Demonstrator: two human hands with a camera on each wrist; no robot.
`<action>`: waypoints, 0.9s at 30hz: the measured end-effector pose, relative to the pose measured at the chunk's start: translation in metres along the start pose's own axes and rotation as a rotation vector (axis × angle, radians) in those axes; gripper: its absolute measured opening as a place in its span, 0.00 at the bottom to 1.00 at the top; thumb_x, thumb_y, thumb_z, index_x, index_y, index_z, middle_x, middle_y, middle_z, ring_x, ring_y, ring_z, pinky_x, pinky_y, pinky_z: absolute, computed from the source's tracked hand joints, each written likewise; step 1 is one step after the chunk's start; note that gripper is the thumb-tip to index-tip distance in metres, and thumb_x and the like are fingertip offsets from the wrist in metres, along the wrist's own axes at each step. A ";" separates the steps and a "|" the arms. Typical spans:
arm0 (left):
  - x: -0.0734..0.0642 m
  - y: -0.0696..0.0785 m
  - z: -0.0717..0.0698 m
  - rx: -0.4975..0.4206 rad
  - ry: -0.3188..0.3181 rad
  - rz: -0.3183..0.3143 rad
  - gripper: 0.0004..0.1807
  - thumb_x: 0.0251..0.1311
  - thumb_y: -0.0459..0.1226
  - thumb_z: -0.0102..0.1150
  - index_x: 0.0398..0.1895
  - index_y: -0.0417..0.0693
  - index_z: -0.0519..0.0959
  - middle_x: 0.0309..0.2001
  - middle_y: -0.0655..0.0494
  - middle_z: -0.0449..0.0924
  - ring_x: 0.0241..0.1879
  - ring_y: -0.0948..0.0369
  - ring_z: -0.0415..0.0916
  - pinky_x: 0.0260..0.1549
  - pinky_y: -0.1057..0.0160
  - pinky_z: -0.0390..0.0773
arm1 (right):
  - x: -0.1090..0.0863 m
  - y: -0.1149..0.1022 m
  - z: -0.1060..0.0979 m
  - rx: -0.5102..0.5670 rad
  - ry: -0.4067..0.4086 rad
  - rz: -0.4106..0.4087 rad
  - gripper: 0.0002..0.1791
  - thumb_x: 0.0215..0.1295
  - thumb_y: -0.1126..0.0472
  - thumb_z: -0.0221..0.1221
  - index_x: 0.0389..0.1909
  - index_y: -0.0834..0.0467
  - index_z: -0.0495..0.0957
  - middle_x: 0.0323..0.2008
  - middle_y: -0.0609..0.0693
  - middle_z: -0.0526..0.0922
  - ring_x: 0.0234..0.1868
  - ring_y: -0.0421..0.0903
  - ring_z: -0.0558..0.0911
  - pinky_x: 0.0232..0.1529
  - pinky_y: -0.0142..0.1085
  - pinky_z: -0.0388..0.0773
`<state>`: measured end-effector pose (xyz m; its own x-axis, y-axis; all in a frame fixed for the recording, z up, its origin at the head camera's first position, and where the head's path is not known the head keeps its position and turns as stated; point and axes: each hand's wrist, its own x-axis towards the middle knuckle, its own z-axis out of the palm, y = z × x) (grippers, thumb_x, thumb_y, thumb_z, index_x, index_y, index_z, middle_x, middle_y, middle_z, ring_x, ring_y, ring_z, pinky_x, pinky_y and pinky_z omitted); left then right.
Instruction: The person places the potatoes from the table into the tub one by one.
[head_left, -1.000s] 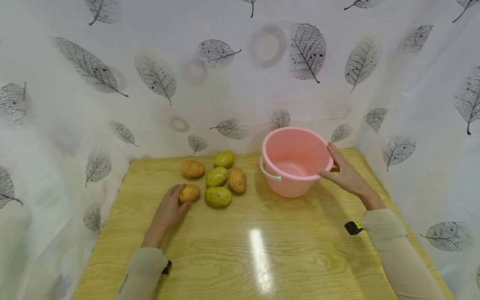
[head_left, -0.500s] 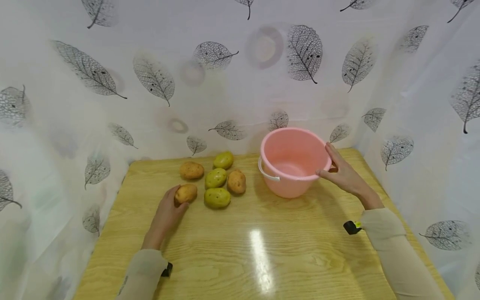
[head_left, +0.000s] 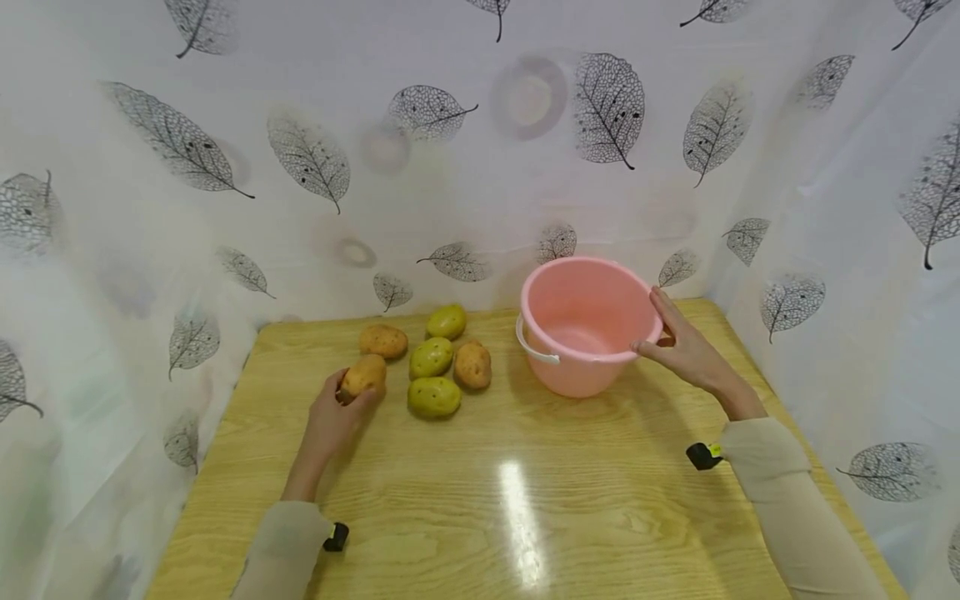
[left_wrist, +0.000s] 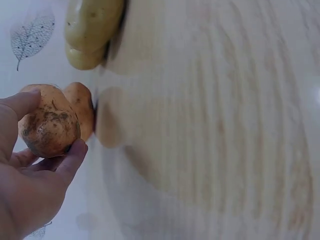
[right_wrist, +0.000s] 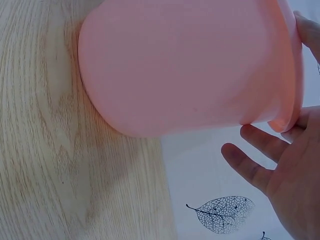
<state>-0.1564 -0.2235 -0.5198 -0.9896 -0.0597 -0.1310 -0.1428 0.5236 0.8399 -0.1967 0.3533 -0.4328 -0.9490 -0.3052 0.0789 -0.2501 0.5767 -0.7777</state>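
My left hand point(head_left: 333, 417) grips a brown potato point(head_left: 365, 377) between thumb and fingers. In the left wrist view this potato point(left_wrist: 50, 120) shows dark patches, and a shadow lies apart from it on the wood. Just behind it lies another brown potato point(head_left: 383, 341). To the right are three smooth yellow-green potatoes point(head_left: 434, 397) in a rough column, with one more brown potato point(head_left: 473, 365) beside them. My right hand point(head_left: 690, 354) holds the right rim of a pink bucket point(head_left: 577, 375), thumb and fingers spread along it. The bucket's visible inside holds nothing.
The bucket's white handle point(head_left: 536, 343) hangs down on its left side. All stands on a wood-grain table point(head_left: 450, 517). A pale curtain point(head_left: 465, 192) with leaf prints closes off the back and both sides, close behind the potatoes and bucket.
My left hand has drawn the brown potato a little left, then raised and tilted it toward the potato behind. My right hand and the bucket have stayed in place.
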 end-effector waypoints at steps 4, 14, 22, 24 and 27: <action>-0.002 0.012 -0.004 -0.058 0.009 0.006 0.50 0.70 0.59 0.59 0.80 0.36 0.53 0.75 0.33 0.60 0.71 0.39 0.63 0.67 0.40 0.68 | 0.000 0.000 0.000 -0.005 0.003 -0.004 0.54 0.71 0.58 0.65 0.84 0.55 0.36 0.83 0.57 0.32 0.57 0.65 0.80 0.48 0.22 0.77; -0.010 0.056 -0.016 -0.141 0.016 -0.037 0.51 0.69 0.63 0.57 0.80 0.37 0.54 0.70 0.36 0.67 0.66 0.45 0.69 0.64 0.45 0.70 | -0.001 -0.001 0.000 -0.009 -0.003 0.006 0.53 0.72 0.57 0.64 0.84 0.54 0.35 0.83 0.54 0.32 0.57 0.63 0.79 0.49 0.24 0.77; -0.014 0.083 -0.032 -0.297 -0.009 0.023 0.51 0.72 0.59 0.55 0.82 0.38 0.47 0.67 0.37 0.72 0.53 0.62 0.83 0.68 0.50 0.70 | -0.001 -0.001 0.000 -0.015 -0.009 0.011 0.53 0.73 0.54 0.63 0.84 0.51 0.35 0.83 0.52 0.32 0.59 0.63 0.79 0.50 0.25 0.77; -0.015 0.090 -0.036 -0.333 -0.010 0.044 0.49 0.73 0.58 0.55 0.82 0.38 0.47 0.67 0.37 0.71 0.50 0.68 0.83 0.67 0.52 0.71 | -0.001 -0.001 0.000 -0.014 -0.008 0.010 0.53 0.73 0.54 0.63 0.84 0.51 0.35 0.83 0.53 0.32 0.59 0.63 0.79 0.50 0.25 0.77; -0.015 0.100 -0.043 -0.350 0.001 0.065 0.48 0.73 0.57 0.54 0.83 0.39 0.47 0.67 0.39 0.71 0.48 0.71 0.82 0.67 0.53 0.71 | -0.001 -0.002 -0.001 -0.011 -0.005 0.011 0.53 0.73 0.55 0.64 0.84 0.52 0.35 0.83 0.54 0.33 0.58 0.63 0.79 0.50 0.25 0.77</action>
<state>-0.1565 -0.2063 -0.4111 -0.9968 -0.0373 -0.0712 -0.0773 0.2037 0.9760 -0.1951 0.3528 -0.4305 -0.9506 -0.3030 0.0670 -0.2419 0.5883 -0.7716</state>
